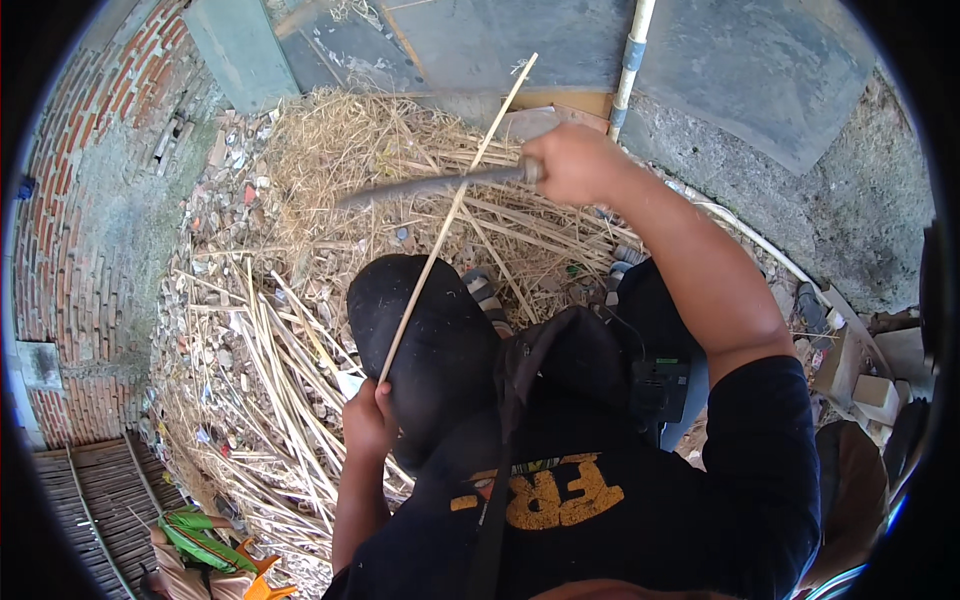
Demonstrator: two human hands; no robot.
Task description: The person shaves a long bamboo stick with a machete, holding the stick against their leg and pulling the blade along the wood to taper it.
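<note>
A long, thin, pale bamboo strip (437,247) slants across my left knee (422,325), its far tip up near the wall. My left hand (368,422) is closed on the near end of the strip, beside the knee. In my right hand (578,165), fingers wrapped round the handle, is a machete (420,188) with a long, dark, slightly curved blade. The blade points left and crosses the strip in its upper half; whether edge and strip touch, I cannot tell. Motion blurs the blade a little.
Shavings (330,150) heap ahead of me, and several split bamboo strips (285,390) lie on the rubble at left. A pipe (630,70) stands against the grey wall panels (745,70). Another person (200,550) is at the lower left, beside something orange (262,580).
</note>
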